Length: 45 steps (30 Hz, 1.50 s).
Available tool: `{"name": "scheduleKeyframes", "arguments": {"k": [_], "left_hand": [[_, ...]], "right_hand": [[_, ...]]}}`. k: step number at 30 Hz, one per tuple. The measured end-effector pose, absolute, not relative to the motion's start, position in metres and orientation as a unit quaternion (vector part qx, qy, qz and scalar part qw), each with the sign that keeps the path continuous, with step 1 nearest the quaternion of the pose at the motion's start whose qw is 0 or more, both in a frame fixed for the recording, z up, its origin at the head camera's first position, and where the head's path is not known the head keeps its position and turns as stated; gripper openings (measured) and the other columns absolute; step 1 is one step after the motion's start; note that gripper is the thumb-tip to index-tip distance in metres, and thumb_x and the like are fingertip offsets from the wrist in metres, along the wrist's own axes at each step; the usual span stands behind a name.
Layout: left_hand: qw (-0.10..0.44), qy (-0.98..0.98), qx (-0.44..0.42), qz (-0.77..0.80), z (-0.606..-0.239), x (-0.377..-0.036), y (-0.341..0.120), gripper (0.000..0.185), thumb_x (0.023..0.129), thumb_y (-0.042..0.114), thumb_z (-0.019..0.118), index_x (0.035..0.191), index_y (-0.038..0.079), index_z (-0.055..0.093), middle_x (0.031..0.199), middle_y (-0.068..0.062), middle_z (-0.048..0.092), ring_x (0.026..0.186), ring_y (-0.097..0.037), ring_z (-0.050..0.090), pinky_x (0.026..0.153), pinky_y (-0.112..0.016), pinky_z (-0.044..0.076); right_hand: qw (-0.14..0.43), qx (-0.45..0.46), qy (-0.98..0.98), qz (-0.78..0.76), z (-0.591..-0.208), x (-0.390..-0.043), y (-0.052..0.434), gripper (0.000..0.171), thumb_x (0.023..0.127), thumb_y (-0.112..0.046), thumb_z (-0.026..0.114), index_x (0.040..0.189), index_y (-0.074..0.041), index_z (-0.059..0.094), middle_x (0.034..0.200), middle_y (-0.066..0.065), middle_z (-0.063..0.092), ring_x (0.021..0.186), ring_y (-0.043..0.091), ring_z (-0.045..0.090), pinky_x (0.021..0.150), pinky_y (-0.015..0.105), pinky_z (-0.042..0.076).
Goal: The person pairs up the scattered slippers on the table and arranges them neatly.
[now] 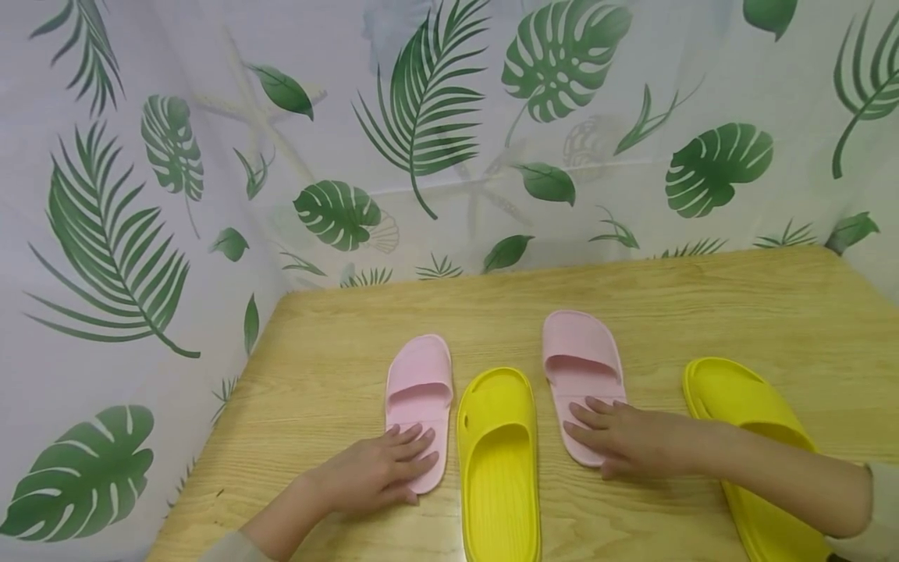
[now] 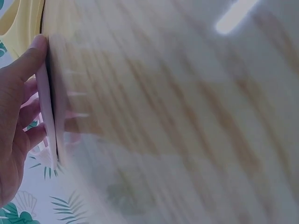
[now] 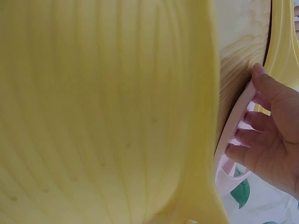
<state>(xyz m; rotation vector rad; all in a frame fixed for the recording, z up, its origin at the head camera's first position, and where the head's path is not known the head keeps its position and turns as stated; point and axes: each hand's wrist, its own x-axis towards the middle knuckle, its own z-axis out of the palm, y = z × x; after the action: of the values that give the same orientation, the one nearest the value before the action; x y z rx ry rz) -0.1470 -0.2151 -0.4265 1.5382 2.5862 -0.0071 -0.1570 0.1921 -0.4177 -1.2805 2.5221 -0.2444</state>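
Note:
Two pink slippers lie on the table with their toes pointing away from me. My left hand [image 1: 371,473] rests its spread fingers on the heel of the left pink slipper [image 1: 421,375], its thumb close by the heel edge. On the heel of the other pink slipper [image 1: 580,341] lie the fingers of my right hand [image 1: 635,439]. In both wrist views the fingers reach over the insole, the thumb near the rim. A yellow slipper [image 1: 500,492] stands between the pink ones. My right forearm passes over a second yellow slipper [image 1: 737,394], hiding part of it.
The wood-grain table [image 1: 337,343] meets a white cloth backdrop [image 1: 449,226] with green leaf prints at its back and left. In the right wrist view, the near yellow slipper [image 3: 93,112] fills much of the left side.

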Motion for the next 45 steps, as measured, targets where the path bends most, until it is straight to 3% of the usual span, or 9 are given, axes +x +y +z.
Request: {"name": "scheduleKeyframes", "arguments": {"k": [18,29,35,45], "left_hand": [[0.041,0.852,0.522,0.008,-0.429,-0.151,-0.214,0.053,0.096,0.04,0.05,0.139,0.009,0.049,0.148,-0.016,0.036,0.136,-0.033,0.035,0.107,-0.047,0.033],[0.061,0.856,0.513,0.013,-0.43,-0.156,-0.212,0.054,0.097,0.041,0.048,0.14,0.01,0.046,0.151,-0.014,0.032,0.139,-0.031,0.031,0.11,-0.047,0.029],[0.069,0.857,0.511,0.015,-0.431,-0.159,-0.211,0.054,0.096,0.04,0.049,0.141,0.01,0.045,0.151,-0.014,0.032,0.139,-0.031,0.03,0.11,-0.047,0.028],[0.093,0.861,0.5,0.019,-0.427,-0.161,-0.209,0.054,0.097,0.038,0.05,0.143,0.011,0.043,0.153,-0.013,0.029,0.141,-0.03,0.027,0.112,-0.046,0.026]], "right_hand": [[0.172,-0.436,0.878,-0.097,-0.411,-0.165,0.188,0.056,0.093,-0.033,0.056,0.14,-0.004,0.045,0.147,0.025,0.035,0.133,0.048,0.031,0.103,0.06,0.03],[0.183,-0.437,0.875,-0.1,-0.408,-0.169,0.186,0.055,0.094,-0.03,0.056,0.141,-0.003,0.044,0.147,0.026,0.033,0.133,0.049,0.029,0.103,0.061,0.029],[0.16,-0.452,0.872,-0.097,-0.412,-0.171,0.186,0.055,0.094,-0.029,0.056,0.139,-0.001,0.045,0.145,0.029,0.035,0.131,0.051,0.032,0.101,0.062,0.031],[0.163,-0.441,0.879,-0.076,-0.413,-0.174,0.183,0.053,0.093,-0.026,0.057,0.14,-0.004,0.045,0.147,0.025,0.035,0.133,0.048,0.032,0.103,0.06,0.031]]}}
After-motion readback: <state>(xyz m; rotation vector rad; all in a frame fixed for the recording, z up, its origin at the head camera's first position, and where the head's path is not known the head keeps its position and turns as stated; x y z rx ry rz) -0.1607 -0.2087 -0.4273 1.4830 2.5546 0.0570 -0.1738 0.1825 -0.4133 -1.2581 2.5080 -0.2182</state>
